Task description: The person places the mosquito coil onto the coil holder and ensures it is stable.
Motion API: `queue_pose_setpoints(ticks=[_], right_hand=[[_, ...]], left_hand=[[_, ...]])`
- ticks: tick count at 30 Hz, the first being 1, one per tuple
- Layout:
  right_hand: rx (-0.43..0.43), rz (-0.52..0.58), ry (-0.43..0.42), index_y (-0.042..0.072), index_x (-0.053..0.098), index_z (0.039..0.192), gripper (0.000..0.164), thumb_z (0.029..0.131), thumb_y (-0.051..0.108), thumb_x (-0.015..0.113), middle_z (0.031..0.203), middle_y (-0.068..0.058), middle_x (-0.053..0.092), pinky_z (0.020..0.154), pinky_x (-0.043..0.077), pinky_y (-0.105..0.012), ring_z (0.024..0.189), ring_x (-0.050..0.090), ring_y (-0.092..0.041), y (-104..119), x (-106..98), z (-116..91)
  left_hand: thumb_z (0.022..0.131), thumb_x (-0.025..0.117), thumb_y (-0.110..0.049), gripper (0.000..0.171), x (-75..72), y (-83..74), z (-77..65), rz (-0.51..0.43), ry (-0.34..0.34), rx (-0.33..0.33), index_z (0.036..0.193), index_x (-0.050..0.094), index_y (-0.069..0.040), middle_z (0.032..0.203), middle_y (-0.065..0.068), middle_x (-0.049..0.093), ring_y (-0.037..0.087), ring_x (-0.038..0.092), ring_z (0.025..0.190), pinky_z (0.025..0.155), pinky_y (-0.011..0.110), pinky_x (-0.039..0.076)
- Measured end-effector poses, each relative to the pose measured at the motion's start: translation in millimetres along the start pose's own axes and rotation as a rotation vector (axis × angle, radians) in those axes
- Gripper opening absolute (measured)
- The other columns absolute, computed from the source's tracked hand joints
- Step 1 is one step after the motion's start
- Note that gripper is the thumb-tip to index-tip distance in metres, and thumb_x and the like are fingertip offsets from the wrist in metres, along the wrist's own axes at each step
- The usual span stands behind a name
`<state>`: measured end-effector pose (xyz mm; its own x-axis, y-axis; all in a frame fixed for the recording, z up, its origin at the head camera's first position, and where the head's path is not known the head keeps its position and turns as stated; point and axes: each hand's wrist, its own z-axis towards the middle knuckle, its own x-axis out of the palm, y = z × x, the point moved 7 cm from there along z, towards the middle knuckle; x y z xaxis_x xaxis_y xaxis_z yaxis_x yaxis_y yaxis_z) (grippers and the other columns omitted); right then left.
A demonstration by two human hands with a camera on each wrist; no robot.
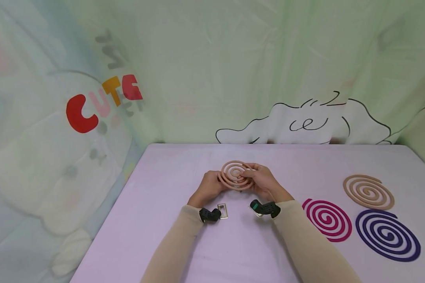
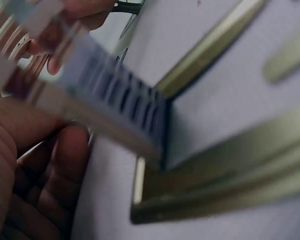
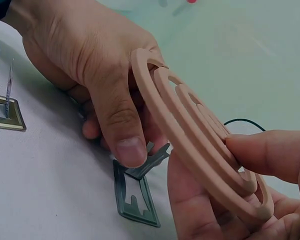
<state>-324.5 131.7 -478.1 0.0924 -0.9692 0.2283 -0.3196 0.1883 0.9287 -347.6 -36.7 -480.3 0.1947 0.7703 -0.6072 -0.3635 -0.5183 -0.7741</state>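
Both hands hold up a tan mosquito coil (image 1: 235,173) above the table. The left hand (image 1: 212,182) grips its left edge. In the right wrist view that hand's straight thumb (image 3: 131,151) points downward beside the outer ring. The right hand (image 1: 263,179) pinches the coil (image 3: 165,117) from the other side, its thumb (image 3: 275,150) pressed on the inner rings and its fingers beneath. Below the hands lie two small metal coil stands: one (image 1: 222,217) by the left wrist, its upright tab (image 2: 120,97) large and blurred in the left wrist view, and another (image 3: 152,220) partly hidden by the right wrist camera.
To the right on the table (image 1: 138,243) lie more spiral coils: a tan one (image 1: 369,192), a magenta one (image 1: 327,219) and a purple one (image 1: 388,234). Printed curtains (image 1: 212,70) hang behind the table and at its left.
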Motion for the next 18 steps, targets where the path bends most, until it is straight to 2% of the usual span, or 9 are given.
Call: queue_pose_setpoints(ticks=[4, 8, 12, 18], right_hand=[[0.004, 0.02, 0.001, -0.006, 0.04, 0.149, 0.053, 0.101, 0.001, 0.061, 0.08, -0.001, 0.073, 0.062, 0.058, -0.023, 0.069, 0.071, -0.008, 0.0, -2.3, -0.8], [-0.002, 0.03, 0.005, -0.006, 0.04, 0.148, 0.051, 0.102, 0.002, 0.06, 0.085, -0.001, 0.072, 0.063, 0.058, -0.022, 0.072, 0.07, -0.008, 1.5, -3.1, -2.0], [-0.001, 0.045, 0.021, -0.006, 0.041, 0.146, 0.049, 0.102, 0.001, 0.06, 0.09, -0.002, 0.072, 0.067, 0.059, -0.022, 0.076, 0.072, -0.009, 1.4, 0.2, -4.2], [0.014, 0.064, 0.022, -0.004, 0.042, 0.145, 0.049, 0.1, 0.001, 0.061, 0.09, -0.003, 0.073, 0.065, 0.06, -0.023, 0.074, 0.072, -0.009, 0.1, 2.7, -5.5]], left_hand=[[0.082, 0.088, -0.015, 0.011, 2.5, -2.2, 3.4, 0.094, -0.027, 0.036, 0.085, 0.08, -0.009, 0.084, 0.001, 0.077, 0.005, 0.062, 0.078, 0.075, 0.023, 0.055], [0.087, 0.083, -0.017, 0.011, 4.3, -3.3, 6.0, 0.116, -0.022, 0.049, 0.088, 0.078, -0.006, 0.082, 0.004, 0.076, 0.007, 0.059, 0.073, 0.072, 0.025, 0.054], [0.094, 0.077, -0.018, 0.012, 3.1, -3.3, 5.1, 0.08, -0.017, 0.034, 0.092, 0.076, -0.006, 0.086, 0.005, 0.075, 0.008, 0.055, 0.072, 0.073, 0.024, 0.052], [0.098, 0.074, -0.021, 0.013, 1.4, -9.0, 0.5, -0.045, -0.03, 0.035, 0.098, 0.075, -0.007, 0.091, 0.006, 0.074, 0.009, 0.055, 0.073, 0.07, 0.022, 0.048]])
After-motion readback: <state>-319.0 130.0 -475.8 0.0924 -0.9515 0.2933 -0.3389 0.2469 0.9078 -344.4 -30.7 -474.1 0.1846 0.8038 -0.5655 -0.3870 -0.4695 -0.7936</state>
